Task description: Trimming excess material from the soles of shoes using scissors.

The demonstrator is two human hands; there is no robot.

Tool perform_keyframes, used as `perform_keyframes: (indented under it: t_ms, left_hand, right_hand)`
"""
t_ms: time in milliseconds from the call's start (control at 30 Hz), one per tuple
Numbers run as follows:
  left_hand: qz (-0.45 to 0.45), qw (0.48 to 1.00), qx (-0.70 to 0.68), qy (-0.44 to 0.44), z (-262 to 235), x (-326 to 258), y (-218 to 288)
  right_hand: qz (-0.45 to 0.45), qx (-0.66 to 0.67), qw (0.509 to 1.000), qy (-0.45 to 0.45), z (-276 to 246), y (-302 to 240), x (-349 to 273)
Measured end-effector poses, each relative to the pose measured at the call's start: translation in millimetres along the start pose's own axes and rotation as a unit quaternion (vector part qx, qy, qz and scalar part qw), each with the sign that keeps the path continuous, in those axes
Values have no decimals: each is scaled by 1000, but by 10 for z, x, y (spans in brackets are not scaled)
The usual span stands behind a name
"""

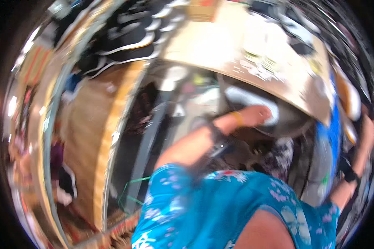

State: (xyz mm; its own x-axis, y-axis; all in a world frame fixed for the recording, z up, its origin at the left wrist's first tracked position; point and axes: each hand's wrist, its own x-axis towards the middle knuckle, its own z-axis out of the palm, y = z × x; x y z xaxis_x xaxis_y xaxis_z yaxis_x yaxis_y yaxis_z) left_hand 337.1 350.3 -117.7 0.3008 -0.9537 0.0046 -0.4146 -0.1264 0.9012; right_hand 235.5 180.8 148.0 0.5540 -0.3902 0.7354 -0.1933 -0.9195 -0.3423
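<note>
My left hand [257, 115], with a yellow band at the wrist, reaches over a dark round basin [291, 124] under the table's near edge. Its fingers look closed on a white elongated piece [245, 98], whose kind is too blurred to tell. At the far right, my right arm stretches forward, a dark watch on its wrist. My right hand [366, 116] is smeared at the picture's rim beside white and orange shoe-like things [350, 93], and its fingers cannot be made out.
A light tabletop [195, 43] ahead bears white scraps [264, 72] and a cardboard box [201, 10]. Black pieces with white edges [133, 43] lie piled at the far left, above a wooden board [87, 120] with raised edges. A grey metal leg [151, 149] stands nearby.
</note>
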Motion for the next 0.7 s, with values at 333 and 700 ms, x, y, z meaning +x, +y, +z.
perform_keyframes:
  t_ms: [333,700]
  left_hand:
    - [-117,729,-668,96,-53,-512,1081]
    - [-85,907,186,367,-178,-402,229]
  right_hand:
    - [-276,58,931,-234,471,-74,-2051]
    - [14,280,914,-294,489,188,-2390]
